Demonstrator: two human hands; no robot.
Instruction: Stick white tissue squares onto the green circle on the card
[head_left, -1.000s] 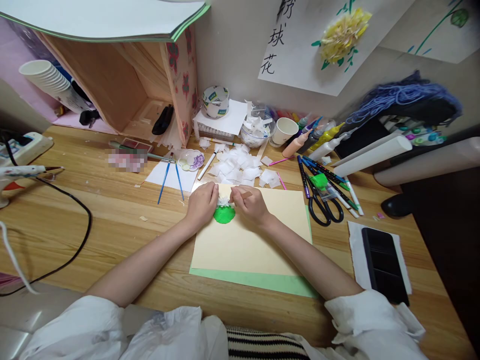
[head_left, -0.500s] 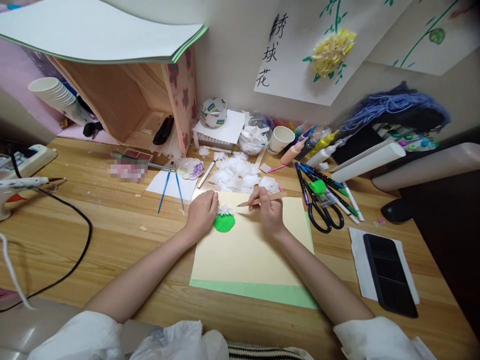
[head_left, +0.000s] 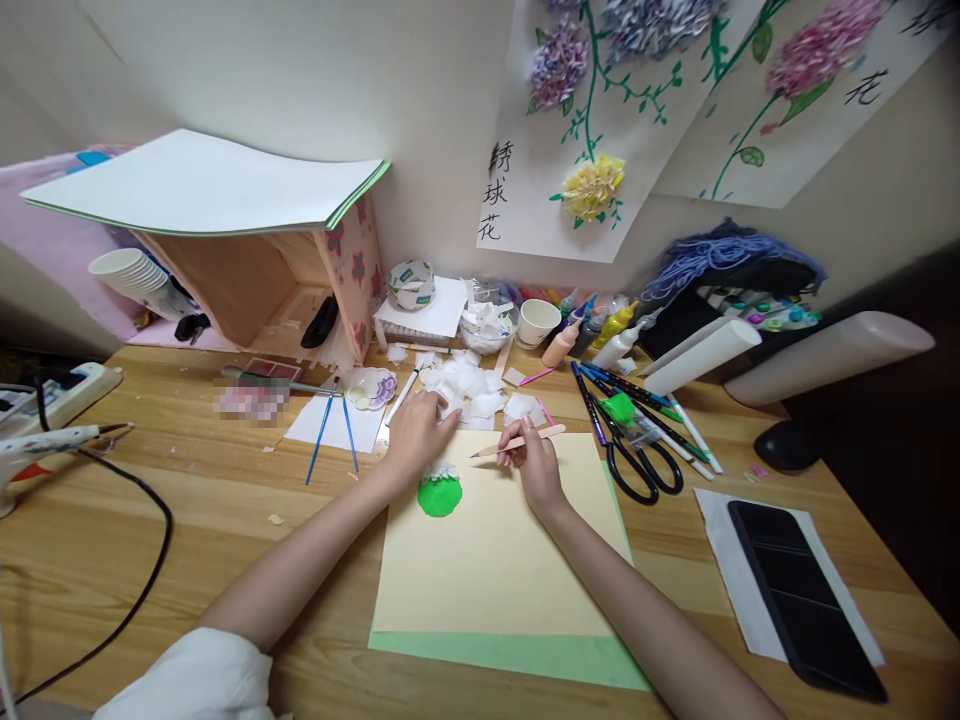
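Observation:
My left hand (head_left: pixel 418 435) reaches over the edge of a pile of small white paper squares (head_left: pixel 466 385), thumb apart from its fingers. Just below it, a bright green disc (head_left: pixel 440 497) lies on cream paper (head_left: pixel 502 560), with ruffled white pieces (head_left: pixel 441 471) along its upper edge. Between the fingers of my right hand (head_left: pixel 531 458) is a light wooden pencil (head_left: pixel 517 443), its dark tip pointing left above the cream paper. Green paper (head_left: pixel 510 665) shows beneath the cream sheet.
Black-handled scissors (head_left: pixel 641 470) and markers lie to the right, near a black phone-like object (head_left: pixel 806 600). Glue bottles, a paper cup (head_left: pixel 538 322) and a bowl of scraps (head_left: pixel 489 325) stand behind. A cable (head_left: pixel 161 560) curves at left; thin blue sticks (head_left: pixel 320 440) lie nearer.
My left hand has moved from beside the white ruffles up to the paper squares, and its fingers have spread. My right hand still holds the pencil. The camera view has tilted up.

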